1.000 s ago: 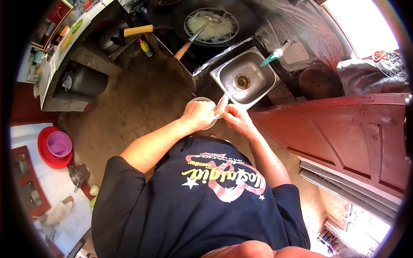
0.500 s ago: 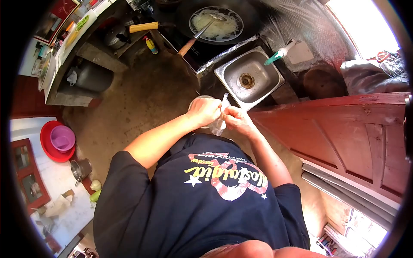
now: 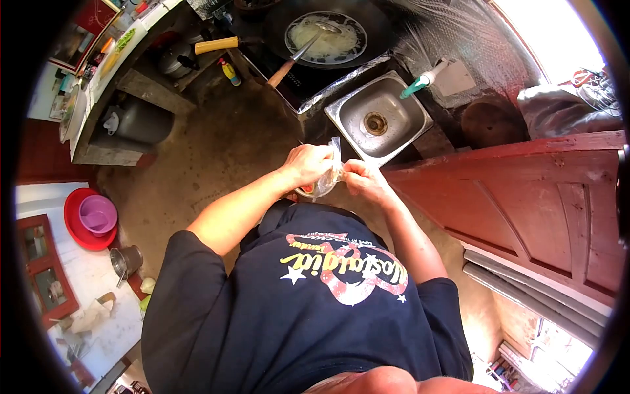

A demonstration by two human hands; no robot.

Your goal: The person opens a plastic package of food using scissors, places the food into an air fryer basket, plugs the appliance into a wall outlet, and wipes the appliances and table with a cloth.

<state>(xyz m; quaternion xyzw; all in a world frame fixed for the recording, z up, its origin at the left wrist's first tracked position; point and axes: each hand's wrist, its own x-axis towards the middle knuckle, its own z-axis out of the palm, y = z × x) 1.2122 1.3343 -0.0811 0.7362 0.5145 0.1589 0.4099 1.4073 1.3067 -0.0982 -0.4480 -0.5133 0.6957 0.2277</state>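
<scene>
My left hand (image 3: 307,164) has its fingers closed on a clear plastic bag (image 3: 329,176) held in front of my waist. On the other side of the bag, my right hand (image 3: 365,181) pinches its edge. Part of the bag sticks up above my fingers, and I cannot make out what is in it. Beneath my hands shows the rim of a pale bowl (image 3: 324,194) with something red in it, mostly hidden by the left hand and the bag.
Ahead, a black wok (image 3: 380,29) with bubbling liquid and a wooden-handled spatula (image 3: 281,73) sits on the stove. A steel sink (image 3: 348,111) stands to its right, near a red wooden door (image 3: 505,190). Red and purple basins (image 3: 71,220) lie at the left.
My left hand has shifted slightly up and left. More of the plastic bag now shows between my hands, and red contents have come into view in the bowl below.
</scene>
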